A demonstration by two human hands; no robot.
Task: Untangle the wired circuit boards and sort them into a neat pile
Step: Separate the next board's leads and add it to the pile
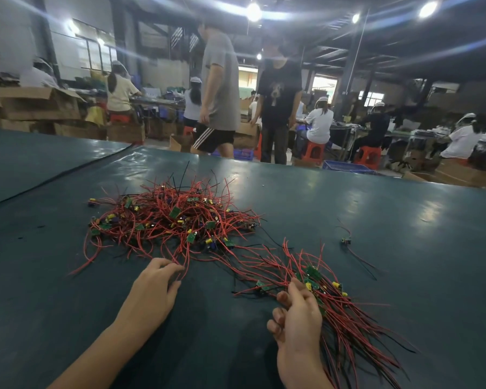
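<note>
Right hand [298, 315], nearest the lens, curls its fingers round a sorted bundle [337, 301] of wired circuit boards. Green boards w/ yellow parts bunch at the fist, while red and black leads fan back toward the near edge, roughly parallel. Left hand [155, 287], just beside it, reaches fwd, with fingertips and thumb pinching a red wire [184, 265] that trails off the near side of the tangled heap [174, 220]. That heap, a knot of red leads and small green boards, lies at mid-table beyond both hands and well outweighs the bundle, so the job looks early to midway. One stray board [346, 241] w/ its leads lies apart on the right. All of it rests on a dark green table [404, 214] w/ a glossy cover.

Step in hand appears to be picking the next unit: one lead is caught and its board is not yet freed. Next move likely calls for a slow pull toward the body, watching which board lifts, then a shake or a second pinch where neighbouring leads snag. After that it can be laid into the right-hand bundle, boards together and wires aligned. A hard tug risks dragging the whole knot along.

Beyond the table is a busy workshop floor: two people [219, 88] standing, seated workers on red stools [314, 153], cardboard boxes [40, 103], and bright ceiling lamps.
</note>
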